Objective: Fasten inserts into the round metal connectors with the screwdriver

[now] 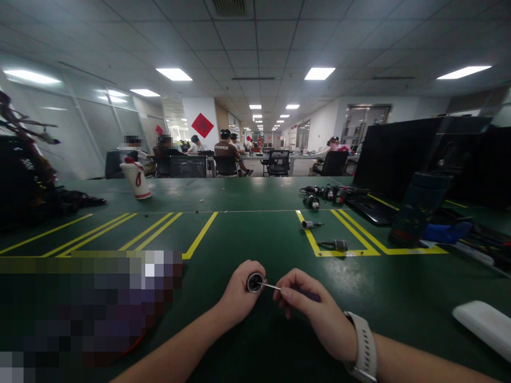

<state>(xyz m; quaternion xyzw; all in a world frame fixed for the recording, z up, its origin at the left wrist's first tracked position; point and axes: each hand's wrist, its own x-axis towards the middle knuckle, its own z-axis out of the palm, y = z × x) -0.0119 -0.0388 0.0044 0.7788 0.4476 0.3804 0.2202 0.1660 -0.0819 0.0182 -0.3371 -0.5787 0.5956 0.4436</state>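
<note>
My left hand (pixel 242 290) is closed around a round metal cylinder (pixel 249 288) whose hollow, dark end faces me. Most of the cylinder's body is hidden by the fingers. My right hand (pixel 305 298) grips a thin screwdriver (pixel 309 294) with a dark purple handle, pinched between thumb and fingers. Its slim shaft points left, and the tip reaches the cylinder's open end; how deep it goes I cannot tell. Beyond my right hand, two small metal cylinders with thin shanks, a shorter one (pixel 307 225) and a longer one (pixel 339 244), lie on their sides by the yellow tape.
The green table (pixel 255 234) carries yellow tape lines. Metal parts (pixel 314 202) lie farther back. At right are a dark bottle (pixel 419 207), a blue item (pixel 447 232) and a white object (pixel 485 324). A paper cup (pixel 137 179) stands back left. People sit beyond.
</note>
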